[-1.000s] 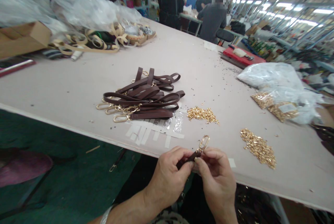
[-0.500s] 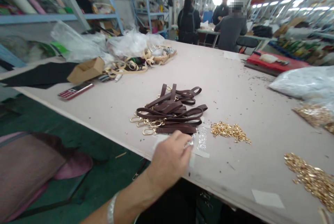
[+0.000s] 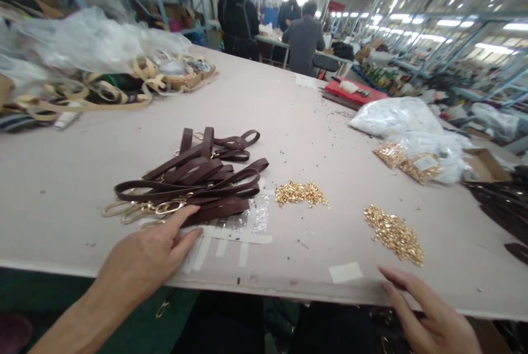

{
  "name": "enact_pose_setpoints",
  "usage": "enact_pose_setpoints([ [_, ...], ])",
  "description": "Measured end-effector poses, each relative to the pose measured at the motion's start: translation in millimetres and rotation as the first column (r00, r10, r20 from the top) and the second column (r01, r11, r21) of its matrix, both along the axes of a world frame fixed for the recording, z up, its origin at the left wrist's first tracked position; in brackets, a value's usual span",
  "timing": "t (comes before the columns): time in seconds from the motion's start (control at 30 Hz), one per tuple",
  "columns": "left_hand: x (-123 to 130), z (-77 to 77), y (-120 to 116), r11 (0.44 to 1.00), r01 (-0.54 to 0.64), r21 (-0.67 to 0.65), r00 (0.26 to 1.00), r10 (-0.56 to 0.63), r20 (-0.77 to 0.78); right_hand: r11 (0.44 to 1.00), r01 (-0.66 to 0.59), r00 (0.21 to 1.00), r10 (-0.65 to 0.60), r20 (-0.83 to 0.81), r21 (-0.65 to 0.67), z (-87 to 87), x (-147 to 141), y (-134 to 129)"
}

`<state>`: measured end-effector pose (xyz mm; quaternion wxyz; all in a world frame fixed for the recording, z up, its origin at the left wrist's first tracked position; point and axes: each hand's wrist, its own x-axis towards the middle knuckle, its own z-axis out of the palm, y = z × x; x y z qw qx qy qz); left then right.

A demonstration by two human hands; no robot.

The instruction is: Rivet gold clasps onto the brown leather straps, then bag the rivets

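My left hand rests at the front of a pile of dark brown leather straps with gold oval clasps. Its forefinger and thumb are apart, and the forefinger touches the near end of the front strap; the other fingers are hidden. At the table's front edge, my right hand is open with nothing in it, just below a heap of small gold metal pieces. Between the hands lies a second gold heap. Clear plastic and strips of pale tape lie on the table by the straps.
Plastic bags, bagged gold pieces and a cardboard box stand at right. More dark straps lie at the far right. Beige bands and plastic sheeting fill the back left. Three people work beyond the table.
The view has turned right, so things appear shifted left. My right hand has come into view at lower right. My left hand's fingers now point at the strap's clasp end.
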<state>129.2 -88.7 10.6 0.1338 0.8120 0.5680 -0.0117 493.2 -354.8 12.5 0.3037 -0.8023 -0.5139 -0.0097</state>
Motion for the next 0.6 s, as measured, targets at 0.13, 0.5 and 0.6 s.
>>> enact_pose_setpoints([
  [0.13, -6.0, -4.8, -9.4, 1.0, 0.007, -0.013, 0.994, -0.006, 0.109, 0.969, -0.243, 0.956, 0.246, 0.158, -0.038, -14.7, -16.0, 86.1],
  [0.5, -18.8, -1.7, -60.9, 0.999, -0.03, 0.015, 0.938, 0.023, 0.345, 0.924, -0.32, 0.814, 0.382, 0.437, -0.211, -41.4, -2.1, 165.9],
  [0.6, -21.6, -3.8, -64.5, 0.99, -0.14, 0.015, 0.919, 0.125, 0.373, 0.918, -0.338, 0.816, 0.396, 0.421, -0.208, -40.3, 4.9, 165.3],
])
